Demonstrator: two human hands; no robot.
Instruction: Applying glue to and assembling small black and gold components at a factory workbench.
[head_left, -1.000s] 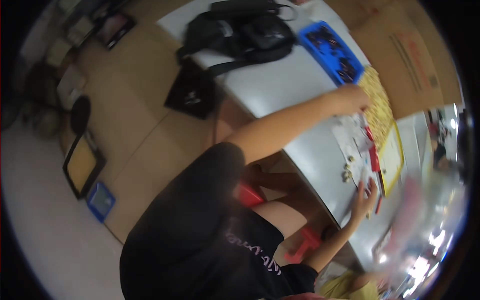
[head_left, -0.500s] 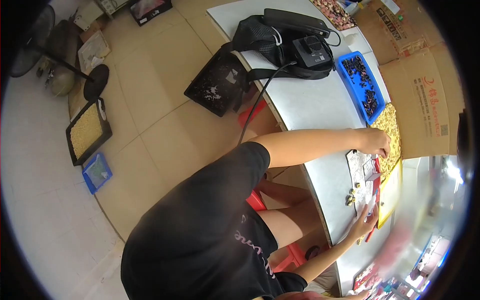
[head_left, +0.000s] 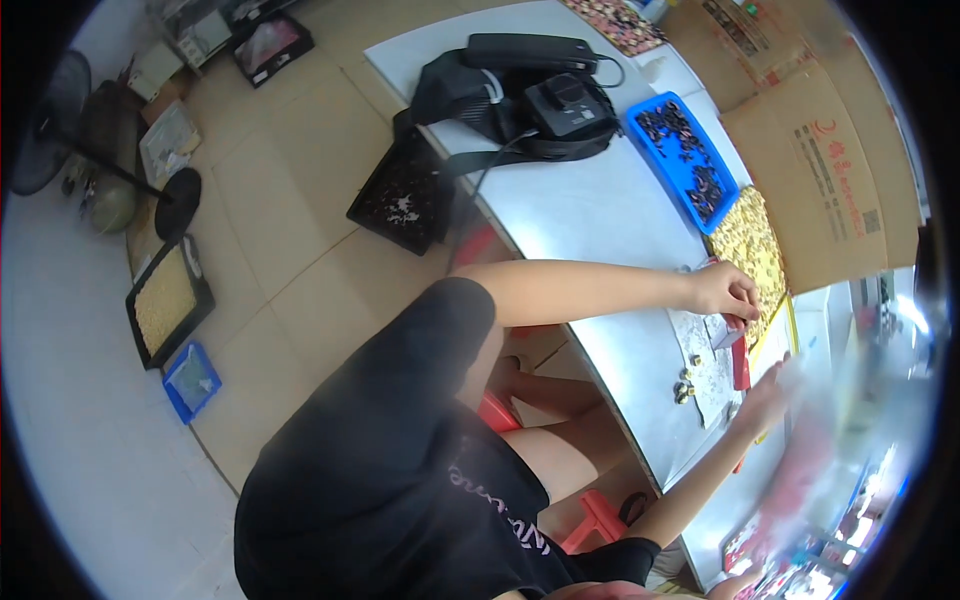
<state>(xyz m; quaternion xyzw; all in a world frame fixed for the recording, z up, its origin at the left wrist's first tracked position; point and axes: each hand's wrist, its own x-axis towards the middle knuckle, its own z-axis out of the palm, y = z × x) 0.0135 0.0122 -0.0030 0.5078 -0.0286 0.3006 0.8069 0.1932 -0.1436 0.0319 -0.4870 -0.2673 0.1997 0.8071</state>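
Note:
My left hand (head_left: 728,292) is closed in a pinch beside a yellow tray (head_left: 791,318) of small yellow pieces (head_left: 748,242). What sits between its fingertips is hidden. Just below those fingers is a small red block-like thing (head_left: 741,365) with a pale flat piece (head_left: 726,337) against it. My right hand (head_left: 765,402) reaches past the red thing toward the tray's near end. Motion smears its fingers, so I cannot make out what they hold. A white patterned sheet (head_left: 710,395) lies below my left hand, with several small gold-and-dark pieces (head_left: 684,387) at its edge.
A blue tray (head_left: 684,165) of dark pieces stands farther up the table, near a black bag (head_left: 455,88) with devices and a cable. Cardboard boxes (head_left: 800,170) line the far side. A red stool (head_left: 597,520), black bins (head_left: 400,200) and a fan (head_left: 180,200) are on the floor.
The whole view has shifted. My right hand has moved up and away from me, past the red thing. My left hand has drawn slightly back from the yellow pieces, still pinched.

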